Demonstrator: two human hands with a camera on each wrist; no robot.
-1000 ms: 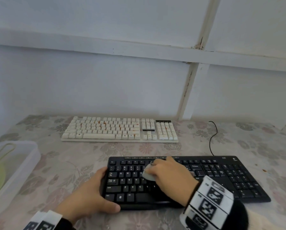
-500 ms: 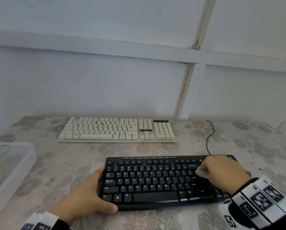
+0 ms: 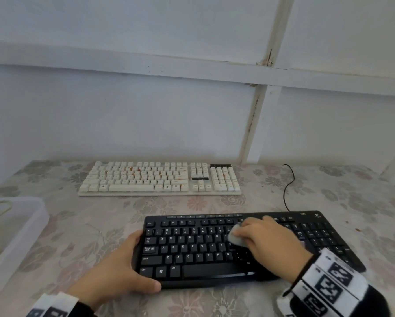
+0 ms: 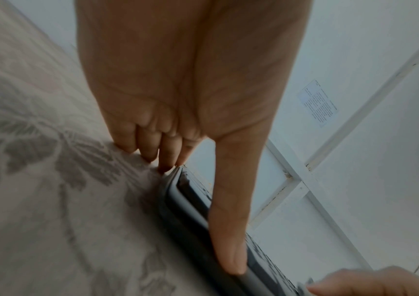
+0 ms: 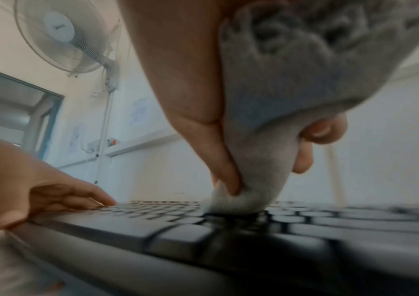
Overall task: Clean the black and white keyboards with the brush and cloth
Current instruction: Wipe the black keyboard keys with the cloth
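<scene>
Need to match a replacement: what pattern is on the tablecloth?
Pale tablecloth with faded grey and pink flowers; clearest in the head view.

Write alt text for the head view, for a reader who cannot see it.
A right hand presses a white cloth on the black keyboard, whose left end the left hand grips. Behind it on the floral tablecloth lies a white keyboard; a clear plastic box stands at the left.
</scene>
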